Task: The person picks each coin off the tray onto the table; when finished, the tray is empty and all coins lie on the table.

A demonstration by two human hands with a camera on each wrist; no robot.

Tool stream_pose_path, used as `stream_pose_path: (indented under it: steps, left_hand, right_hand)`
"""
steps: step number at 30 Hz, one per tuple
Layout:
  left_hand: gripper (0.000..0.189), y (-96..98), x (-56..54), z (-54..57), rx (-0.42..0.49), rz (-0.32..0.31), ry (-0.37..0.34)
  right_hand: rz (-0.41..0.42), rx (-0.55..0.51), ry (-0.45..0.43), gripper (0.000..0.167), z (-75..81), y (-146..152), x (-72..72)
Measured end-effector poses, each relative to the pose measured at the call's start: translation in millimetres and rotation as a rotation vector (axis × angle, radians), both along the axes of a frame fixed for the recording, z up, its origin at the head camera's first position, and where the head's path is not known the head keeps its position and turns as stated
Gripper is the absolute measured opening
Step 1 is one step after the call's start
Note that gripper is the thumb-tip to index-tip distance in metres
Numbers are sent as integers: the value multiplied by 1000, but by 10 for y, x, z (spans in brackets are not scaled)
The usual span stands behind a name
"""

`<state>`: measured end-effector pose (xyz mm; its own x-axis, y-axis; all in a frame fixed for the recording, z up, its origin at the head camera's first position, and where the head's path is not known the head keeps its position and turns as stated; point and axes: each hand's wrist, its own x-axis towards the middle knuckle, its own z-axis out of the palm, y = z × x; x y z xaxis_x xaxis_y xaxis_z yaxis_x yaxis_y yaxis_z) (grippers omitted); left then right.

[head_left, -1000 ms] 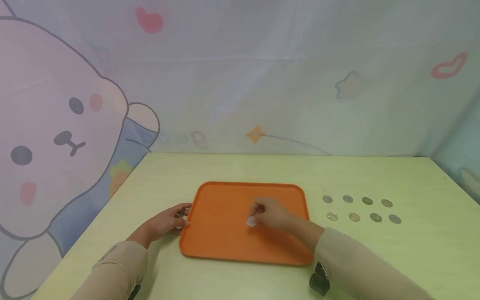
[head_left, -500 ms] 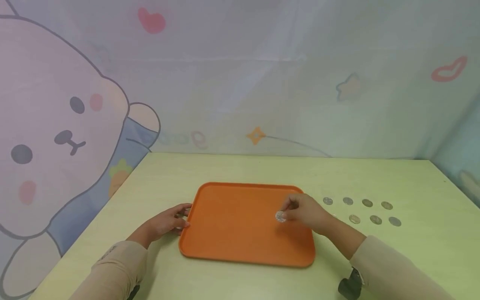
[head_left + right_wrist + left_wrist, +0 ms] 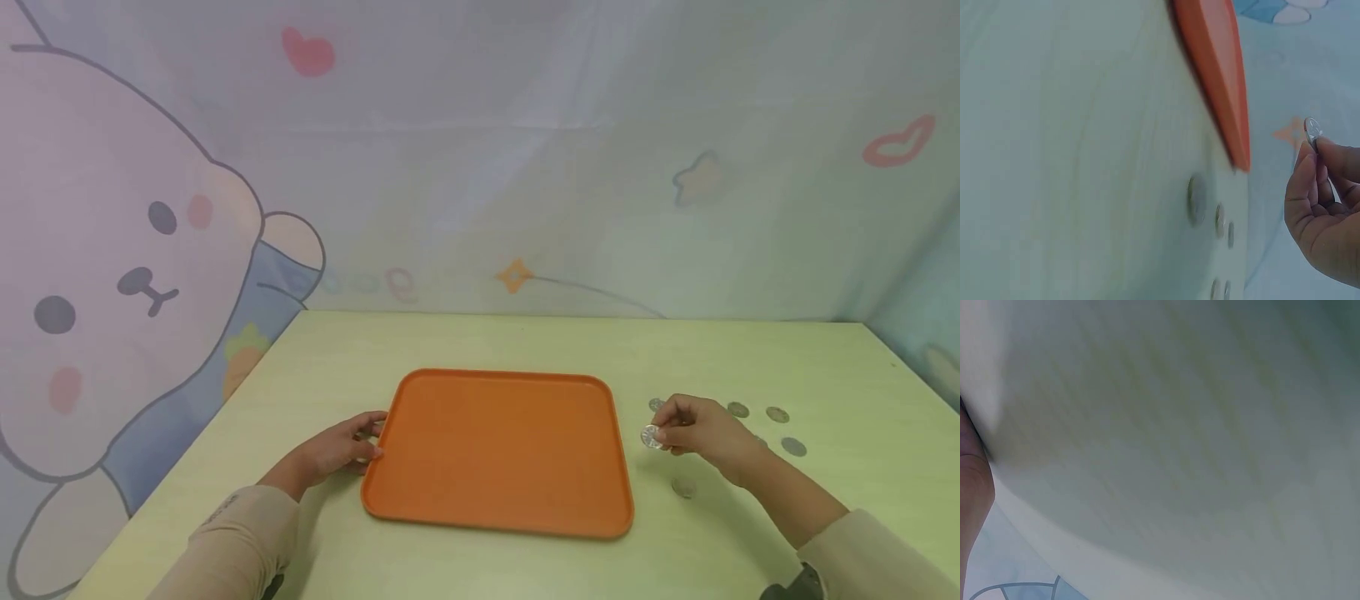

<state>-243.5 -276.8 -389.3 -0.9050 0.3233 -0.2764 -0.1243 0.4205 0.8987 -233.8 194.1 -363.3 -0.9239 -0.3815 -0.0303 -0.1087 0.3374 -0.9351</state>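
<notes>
A silver coin point(image 3: 651, 436) is pinched upright between the thumb and fingers of my right hand point(image 3: 701, 429), to the right of the orange tray point(image 3: 498, 454). The same coin point(image 3: 1313, 130) shows at the fingertips in the right wrist view. Another coin point(image 3: 683, 487) lies on the table below this hand. Other coins lie behind and beyond it, some partly hidden. My left hand point(image 3: 337, 446) rests at the tray's left edge, thumb and fingertips against the rim. Only a sliver of that hand point(image 3: 975, 487) shows in the left wrist view.
Coins lie in rows on the pale yellow-green table point(image 3: 750, 350), among them a gold-toned coin point(image 3: 777, 414) and a silver-toned coin point(image 3: 794, 447). A cartoon-printed cloth point(image 3: 487, 150) hangs behind the table.
My right hand has carried the coin rightward, from over the tray to beside the coin rows. A coin low on the table, previously behind the arm, now shows. My left hand stays put.
</notes>
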Motion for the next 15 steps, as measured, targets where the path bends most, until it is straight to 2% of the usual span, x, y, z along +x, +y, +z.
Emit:
stream_pose_path:
  steps: [7,15]
  left_hand:
    - [59,0,2,1,2,3,5]
    - [57,4,9,-7,3,3,-1]
  right_hand:
    - [-56,51,-42,23,-97,393,67]
    - [-116,155,-121,21,-274,706,158]
